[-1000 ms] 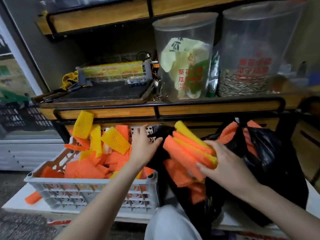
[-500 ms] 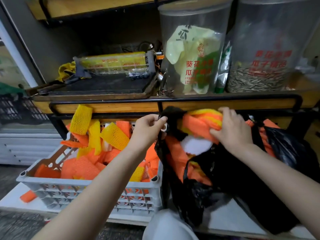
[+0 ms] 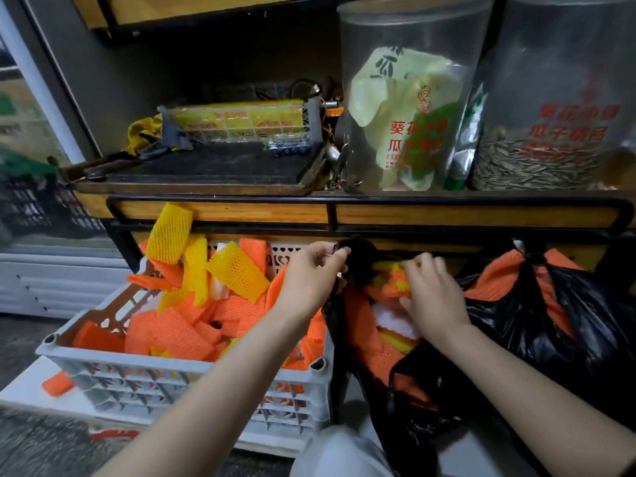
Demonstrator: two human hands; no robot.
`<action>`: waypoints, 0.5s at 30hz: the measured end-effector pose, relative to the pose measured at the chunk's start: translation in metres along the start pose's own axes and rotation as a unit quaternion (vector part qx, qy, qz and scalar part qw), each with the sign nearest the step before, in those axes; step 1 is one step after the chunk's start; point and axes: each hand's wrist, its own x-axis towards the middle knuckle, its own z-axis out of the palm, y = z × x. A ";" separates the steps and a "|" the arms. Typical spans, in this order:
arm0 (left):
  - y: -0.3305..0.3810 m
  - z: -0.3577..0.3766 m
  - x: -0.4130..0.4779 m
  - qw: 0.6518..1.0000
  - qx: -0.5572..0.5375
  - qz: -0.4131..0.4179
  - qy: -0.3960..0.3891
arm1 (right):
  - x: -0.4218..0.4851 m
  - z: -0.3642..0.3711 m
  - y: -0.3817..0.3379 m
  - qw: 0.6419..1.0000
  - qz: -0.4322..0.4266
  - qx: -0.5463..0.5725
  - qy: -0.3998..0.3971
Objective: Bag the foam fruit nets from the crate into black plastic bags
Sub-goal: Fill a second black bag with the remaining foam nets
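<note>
Left hand (image 3: 309, 275) pinches the black plastic bag (image 3: 426, 401) by its rim, just right of the crate (image 3: 179, 365). Right hand (image 3: 435, 299) curls over a bundle of foam fruit nets (image 3: 390, 287) in the bag's mouth. They look light and springy (squash, then rebound), so grab fistfuls from above and press down. Plenty more fill the crate.

Left hand (image 3: 309, 277) pinches the black plastic bag (image 3: 423, 418) at its rim; right hand (image 3: 435, 299) reaches inside it, fingers curled over foam fruit nets (image 3: 390, 282).
</note>
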 end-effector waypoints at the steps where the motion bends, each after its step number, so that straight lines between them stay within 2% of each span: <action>1: -0.001 0.001 -0.001 1.000 0.003 -0.001 -0.003 | 0.003 -0.002 0.001 0.999 0.020 0.008 0.028; 3: -0.004 0.001 0.000 1.000 0.009 -0.002 -0.002 | 0.006 -0.004 -0.002 0.997 0.033 0.023 0.069; 5: -0.005 0.001 0.001 1.000 0.007 -0.005 0.000 | 0.002 -0.002 -0.008 0.998 0.007 0.020 0.059; 10: -0.010 -0.001 0.001 1.000 0.001 -0.005 0.004 | -0.017 0.021 -0.015 0.986 -0.092 0.034 -0.132; 15: -0.013 -0.007 -0.006 0.999 0.047 0.015 0.008 | -0.023 0.014 -0.011 0.976 -0.131 0.007 -0.173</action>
